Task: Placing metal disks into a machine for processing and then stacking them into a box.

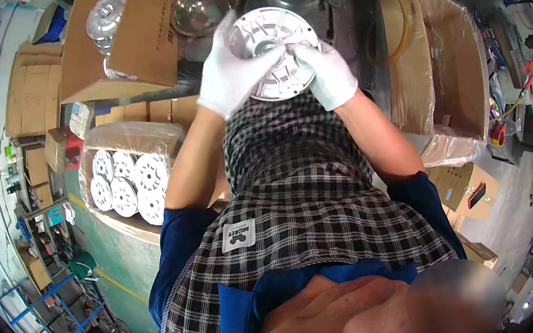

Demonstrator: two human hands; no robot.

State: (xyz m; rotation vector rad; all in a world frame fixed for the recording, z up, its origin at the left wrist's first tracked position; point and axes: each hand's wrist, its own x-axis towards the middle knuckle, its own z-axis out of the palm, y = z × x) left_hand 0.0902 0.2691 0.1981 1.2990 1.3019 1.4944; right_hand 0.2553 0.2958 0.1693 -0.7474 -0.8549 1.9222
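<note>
I am looking down at two hands in white gloves, and I am going from left to right. Far to the left of my left hand, a cardboard box lined with clear plastic (pixel 123 139) is sitting low down, and round silver metal discs (pixel 127 183) are lying packed side by side in it. Above that, just left of the left hand, a big brown carton (pixel 131 43) is standing, with shiny metal parts (pixel 103 19) poking out at its top. A shiny metal bowl shape (pixel 203 6) is sitting just above the left hand.

My left hand (pixel 231 64) is gripping the left side of a round silver metal disc with ribs (pixel 276 55), fingers curled over its edge. My right hand (pixel 328 72) is grasping the right side of the same disc, with fingers lying across its face. The disc is sitting between both hands, tilted up toward me.

To the right of the right hand, a tall open carton lined with plastic (pixel 446 58) is standing.
</note>
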